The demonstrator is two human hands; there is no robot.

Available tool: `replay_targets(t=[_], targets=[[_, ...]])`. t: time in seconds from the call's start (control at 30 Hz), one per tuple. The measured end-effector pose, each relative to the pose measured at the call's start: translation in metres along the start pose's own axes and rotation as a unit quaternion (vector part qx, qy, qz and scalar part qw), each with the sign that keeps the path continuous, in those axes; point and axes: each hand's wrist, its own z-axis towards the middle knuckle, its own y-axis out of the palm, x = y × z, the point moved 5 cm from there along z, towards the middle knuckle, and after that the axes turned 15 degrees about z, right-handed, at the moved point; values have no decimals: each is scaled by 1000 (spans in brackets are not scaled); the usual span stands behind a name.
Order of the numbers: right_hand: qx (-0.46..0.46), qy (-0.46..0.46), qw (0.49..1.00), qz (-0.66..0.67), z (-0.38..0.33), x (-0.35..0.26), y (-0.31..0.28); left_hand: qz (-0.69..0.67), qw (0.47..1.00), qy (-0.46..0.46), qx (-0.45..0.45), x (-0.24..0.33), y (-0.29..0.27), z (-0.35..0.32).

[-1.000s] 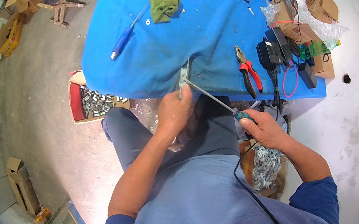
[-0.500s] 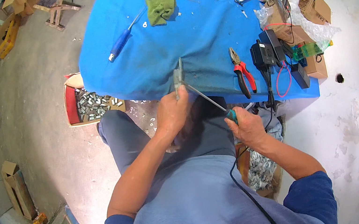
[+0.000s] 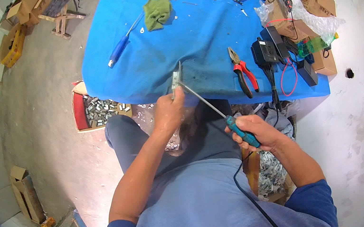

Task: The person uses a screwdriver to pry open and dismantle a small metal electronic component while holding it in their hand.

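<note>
Over the near edge of the surface (image 3: 138, 80), a metal part (image 3: 175, 78) was pinched in the left hand's (image 3: 168, 112) fingers; a screwdriver (image 3: 246, 136) was grasped in the right hand's (image 3: 258, 130), its shaft best kept steady and controlled.

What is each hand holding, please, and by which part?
Right hand: long metal tool, by its teal handle. Left hand: silvery metal piece, by its near end.

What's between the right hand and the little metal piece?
The teal screwdriver's shaft: it runs from the right hand toward the metal piece, as the head view shows.
</note>
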Motion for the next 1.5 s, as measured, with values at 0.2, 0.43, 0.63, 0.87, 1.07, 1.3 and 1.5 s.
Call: replay_targets(t=[0.2,0.43,0.63,0.87,1.07,1.3,1.5], targets=[[27,-82,996,3,1,8,6,-7,1000,14,18,-2,3,-1],[79,-126,968,-203,-5,-6,15,-7,999,12,31,-5,6,2],[151,-317,819,-454,2,-3,10,-41,999,7,18,2,5,-3],[79,-46,969,-229,5,-10,8,-69,998,-7,8,-4,6,0],[64,-9,995,-79,-2,2,11,-18,1000,-21,-14,1,-3,-6],[27,-16,999,31,5,19,3,-188,979,-63,-38,1,0,-12],[-21,-24,996,88,4,21,7,-280,954,-83,-70,-8,6,-12]])
